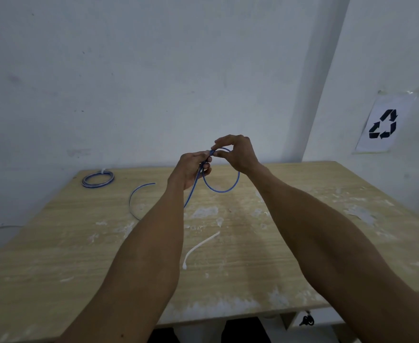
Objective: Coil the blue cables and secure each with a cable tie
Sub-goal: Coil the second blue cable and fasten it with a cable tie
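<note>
Both hands are raised above the far middle of the wooden table [302, 243]. My left hand [191, 169] grips a blue cable [224, 190] where its strands cross. My right hand [238, 154] pinches the same cable at the top of a single loop that hangs below both hands. The cable's free tail runs down under my left forearm and curves out on the table to the left. A loose white cable tie [199, 248] lies on the table near the middle. A finished blue coil [98, 179], held by a white tie, rests at the far left corner.
The table top is blotched with white stains. A pale wall stands right behind the table. A recycling sign [383, 123] is taped to the wall at the right. A dark bunch of keys [307, 320] hangs below the table's front edge.
</note>
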### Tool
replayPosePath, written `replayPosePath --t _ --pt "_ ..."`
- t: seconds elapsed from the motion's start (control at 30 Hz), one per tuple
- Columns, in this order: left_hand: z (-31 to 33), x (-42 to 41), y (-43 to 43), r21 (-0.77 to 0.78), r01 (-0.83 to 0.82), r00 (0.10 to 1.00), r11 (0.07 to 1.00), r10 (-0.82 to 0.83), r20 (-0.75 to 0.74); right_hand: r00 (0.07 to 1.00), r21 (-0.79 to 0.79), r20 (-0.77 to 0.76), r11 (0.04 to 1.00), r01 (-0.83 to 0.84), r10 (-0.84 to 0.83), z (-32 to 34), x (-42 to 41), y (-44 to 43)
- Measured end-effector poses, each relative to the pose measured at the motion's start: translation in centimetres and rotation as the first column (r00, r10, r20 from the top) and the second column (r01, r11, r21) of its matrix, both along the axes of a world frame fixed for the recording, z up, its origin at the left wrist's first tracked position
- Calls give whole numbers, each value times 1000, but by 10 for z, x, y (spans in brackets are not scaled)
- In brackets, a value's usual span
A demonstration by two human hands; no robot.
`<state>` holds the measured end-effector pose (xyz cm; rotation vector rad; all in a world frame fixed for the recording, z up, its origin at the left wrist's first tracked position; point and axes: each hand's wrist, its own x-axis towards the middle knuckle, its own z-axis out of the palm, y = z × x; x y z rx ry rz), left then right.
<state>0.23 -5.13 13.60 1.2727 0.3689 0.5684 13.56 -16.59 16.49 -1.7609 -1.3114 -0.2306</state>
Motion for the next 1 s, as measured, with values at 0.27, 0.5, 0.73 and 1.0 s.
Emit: replayPosePath --t 0.27,0.5,0.73,1.0 --pt "-5 -16 15 -99 0 999 995 4 47 986 152 -157 985 78 -54 5 15 -8" --pt "-5 -20 11 -143 31 999 989 -29 20 891 117 -453 990 79 -18 -18 11 -7" --pt "-2 -19 10 -274 38 991 961 -2 131 767 91 -632 994 -67 109 -26 2 -8" --pt "-6 -22 20 -166 -17 1000 986 20 18 731 183 -658 980 -78 181 -15 1 -11"
